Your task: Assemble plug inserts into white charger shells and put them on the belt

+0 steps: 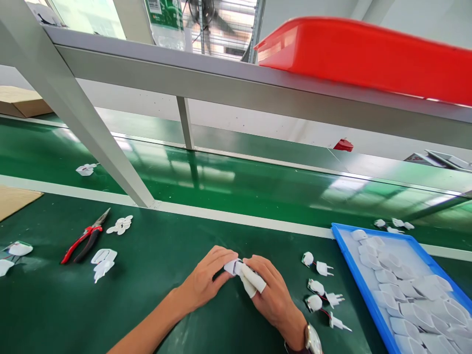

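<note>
- Left hand (206,280) and right hand (267,292): both meet low at the middle of the green bench (155,295), fingers pinched together on one small white plastic part (233,267); two right fingers wear white finger cots (252,280).
- Judged handling: keep the part pressed squarely between both thumbs, close to the bench.
- Wired white plug pieces (324,287): just right of the hands.
- Blue tray (344,246) of white shells: far right.
- Red-handled pliers (84,238): well left, untouched.
- Red bin (365,54): on the overhead shelf.
- Writing: none readable.
</note>
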The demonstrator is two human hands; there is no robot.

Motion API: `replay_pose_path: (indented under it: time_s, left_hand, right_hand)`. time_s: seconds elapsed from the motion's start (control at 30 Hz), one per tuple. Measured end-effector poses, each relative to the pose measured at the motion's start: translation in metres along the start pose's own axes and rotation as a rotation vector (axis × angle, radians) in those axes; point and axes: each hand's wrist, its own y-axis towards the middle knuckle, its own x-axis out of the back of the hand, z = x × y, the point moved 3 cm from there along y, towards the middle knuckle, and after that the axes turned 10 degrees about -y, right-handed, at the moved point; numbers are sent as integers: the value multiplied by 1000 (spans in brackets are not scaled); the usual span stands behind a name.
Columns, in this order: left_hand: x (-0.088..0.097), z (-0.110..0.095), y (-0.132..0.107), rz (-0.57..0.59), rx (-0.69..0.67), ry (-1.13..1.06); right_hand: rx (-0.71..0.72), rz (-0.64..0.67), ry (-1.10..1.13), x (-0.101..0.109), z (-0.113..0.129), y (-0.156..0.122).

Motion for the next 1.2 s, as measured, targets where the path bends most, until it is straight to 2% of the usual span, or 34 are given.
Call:
replay_pose_path:
  time_s: [0.2,0.37,0.53,0.73,0.87,0.97,1.07,1.13,1.2]
  left_hand:
    - [-5,0,-2,8,41,-22]
    - [-6,0,-3,-7,104,-67]
    - [-5,-3,-2,-9,232,-144]
    - [-5,-1,-2,53,313,-208]
    - [-7,3,-7,52,323,-212]
    - [-9,3,-9,46,316,-195]
    - [-11,0,-8,9,272,-121]
    - [-12,-4,-6,-75,183,-80]
    - [-13,-7,-5,-168,64,-47]
  right_hand:
    - [-1,32,58,-1,2,4]
    - [-64,137,104,-4,10,9]
    - [-115,85,244,-2,9,12]
    - [-144,108,311,0,5,10]
    - [-119,74,301,-2,7,8]
    - [-130,98,342,-6,5,6]
    - [-267,53,476,-12,-2,1]
    - [-459,10,604,-19,-9,-4]
    - [-684,26,742,-27,-12,-11]
